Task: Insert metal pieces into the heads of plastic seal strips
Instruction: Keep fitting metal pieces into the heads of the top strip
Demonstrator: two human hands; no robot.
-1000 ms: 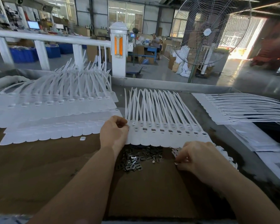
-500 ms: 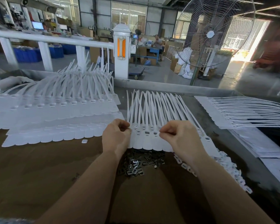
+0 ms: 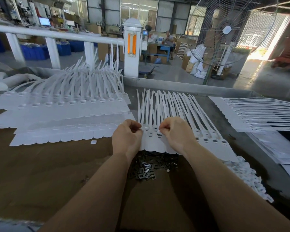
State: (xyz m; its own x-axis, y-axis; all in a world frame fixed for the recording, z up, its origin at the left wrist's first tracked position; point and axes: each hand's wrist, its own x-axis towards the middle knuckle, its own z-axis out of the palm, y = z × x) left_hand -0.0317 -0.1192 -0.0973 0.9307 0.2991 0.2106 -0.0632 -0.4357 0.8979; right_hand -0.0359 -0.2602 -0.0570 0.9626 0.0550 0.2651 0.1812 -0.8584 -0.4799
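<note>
A brown tabletop (image 3: 40,164) carries a fanned row of white seal strips (image 3: 174,114) under both hands. The left hand (image 3: 126,137) curls at the row's edge; the right hand (image 3: 175,133) pinches at a strip head. Metal pieces (image 3: 146,171) lie heaped just behind the wrists.

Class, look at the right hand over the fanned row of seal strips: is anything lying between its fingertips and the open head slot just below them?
Nothing visible does. The right hand pinches something small directly above an open slot in the seal strips; the gap is bare plastic.
</note>
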